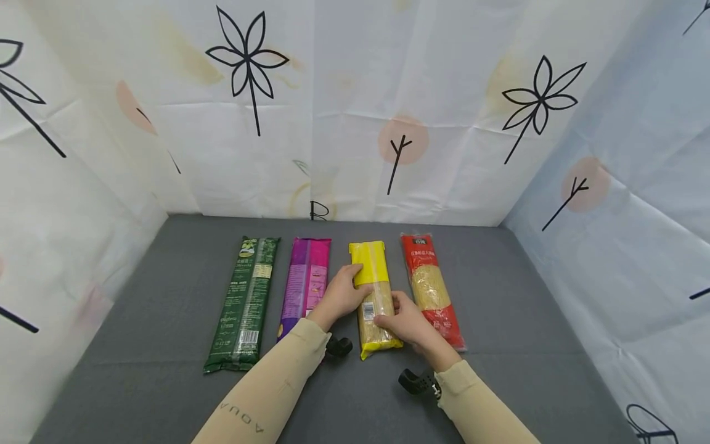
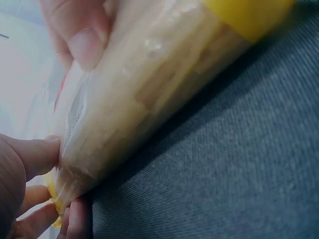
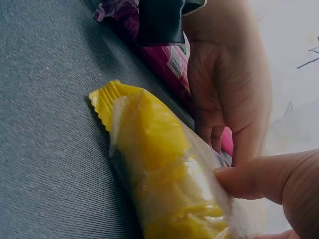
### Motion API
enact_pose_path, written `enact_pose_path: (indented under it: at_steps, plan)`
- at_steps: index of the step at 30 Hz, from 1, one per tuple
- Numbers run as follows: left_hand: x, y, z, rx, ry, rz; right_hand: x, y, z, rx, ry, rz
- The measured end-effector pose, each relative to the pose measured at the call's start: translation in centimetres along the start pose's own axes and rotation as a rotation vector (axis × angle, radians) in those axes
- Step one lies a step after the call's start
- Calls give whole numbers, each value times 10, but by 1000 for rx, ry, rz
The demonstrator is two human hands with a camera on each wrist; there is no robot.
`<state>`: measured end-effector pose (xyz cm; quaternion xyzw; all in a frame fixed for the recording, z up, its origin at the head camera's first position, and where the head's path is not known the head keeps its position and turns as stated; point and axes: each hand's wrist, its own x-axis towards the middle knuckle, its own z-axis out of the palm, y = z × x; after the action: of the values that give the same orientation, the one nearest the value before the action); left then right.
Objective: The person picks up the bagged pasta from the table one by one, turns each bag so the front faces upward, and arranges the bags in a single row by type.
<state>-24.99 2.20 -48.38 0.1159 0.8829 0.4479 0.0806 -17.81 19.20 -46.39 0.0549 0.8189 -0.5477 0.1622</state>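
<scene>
A clear and yellow pack of long pasta (image 1: 376,296), with a barcode on its face, lies between my hands on the grey cloth. My left hand (image 1: 342,295) grips its left side near the yellow band, thumb over the face. On the lower right edge, my right hand (image 1: 409,319) holds the pack between thumb and fingers. The right wrist view shows the yellow crimped end of the pasta pack (image 3: 154,134) close up, with the right thumb pressing its side. The left wrist view has the left thumb on the wrapper (image 2: 149,84).
Left of the pasta pack lie a purple and pink pack (image 1: 302,280), partly hidden by my left arm, and a dark green pack (image 1: 244,308). A red pack of long pasta (image 1: 429,283) lies to the right. Patterned white curtains (image 1: 344,111) enclose the grey table (image 1: 166,320).
</scene>
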Motion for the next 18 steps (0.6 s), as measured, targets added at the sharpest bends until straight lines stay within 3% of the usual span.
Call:
enact_pose_path:
  at_steps: [7, 18]
  plan:
    - [-7, 6, 1, -42, 36, -46, 2, 1, 5, 83, -6, -66]
    - [-10, 1, 4, -175, 167, -75, 2, 1, 5, 139, -68, -104]
